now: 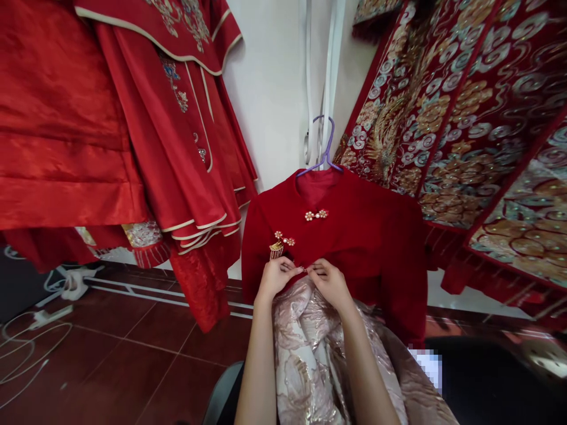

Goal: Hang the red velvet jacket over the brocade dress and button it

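A dark red velvet jacket (349, 230) hangs from a purple hanger (326, 154) in front of me. Flower-shaped fasteners with pearl-like beads (316, 215) join its front below the collar. Lower down, a gold fan-shaped tassel ornament (277, 247) dangles under another beaded fastener (284, 238). My left hand (280, 276) and my right hand (328, 281) pinch the front of the jacket close to its lower edge, fingertips almost meeting. Any small piece between the fingertips is too hidden to name. Shiny pale pink brocade fabric (296, 354) spreads beneath my forearms.
Red garments with cream piping (150, 118) hang at the left. Heavily embroidered garments (460, 118) hang at the right, before a white wall (274, 77). White cables and a power strip (51, 317) lie on the tiled floor (133, 360).
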Demonstrator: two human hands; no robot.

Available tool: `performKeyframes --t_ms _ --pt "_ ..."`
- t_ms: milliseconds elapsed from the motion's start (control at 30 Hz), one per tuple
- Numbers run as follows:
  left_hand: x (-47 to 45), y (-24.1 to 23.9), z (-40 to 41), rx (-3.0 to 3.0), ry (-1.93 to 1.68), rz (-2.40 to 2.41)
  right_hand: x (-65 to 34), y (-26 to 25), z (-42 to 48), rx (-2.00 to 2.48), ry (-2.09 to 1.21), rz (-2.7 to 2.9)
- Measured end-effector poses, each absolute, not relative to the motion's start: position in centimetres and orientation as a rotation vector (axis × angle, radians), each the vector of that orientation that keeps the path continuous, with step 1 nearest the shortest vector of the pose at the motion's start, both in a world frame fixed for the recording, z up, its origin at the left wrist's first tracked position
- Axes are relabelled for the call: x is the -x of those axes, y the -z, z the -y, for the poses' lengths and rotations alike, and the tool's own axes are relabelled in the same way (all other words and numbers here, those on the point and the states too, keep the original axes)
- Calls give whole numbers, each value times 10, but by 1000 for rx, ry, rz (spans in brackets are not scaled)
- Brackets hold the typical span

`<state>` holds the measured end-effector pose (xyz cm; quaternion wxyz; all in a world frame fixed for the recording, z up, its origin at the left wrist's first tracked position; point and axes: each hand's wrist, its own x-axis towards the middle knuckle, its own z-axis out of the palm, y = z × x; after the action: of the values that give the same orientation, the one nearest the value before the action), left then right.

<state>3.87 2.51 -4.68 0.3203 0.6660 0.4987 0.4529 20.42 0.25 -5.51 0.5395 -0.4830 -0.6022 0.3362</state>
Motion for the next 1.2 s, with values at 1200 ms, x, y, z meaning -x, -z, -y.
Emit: performKeyframes --t_ms 1200 --pt "-38 52 -28 -1739 -1083 -1480 -200 62 -6 1178 -704 1437"
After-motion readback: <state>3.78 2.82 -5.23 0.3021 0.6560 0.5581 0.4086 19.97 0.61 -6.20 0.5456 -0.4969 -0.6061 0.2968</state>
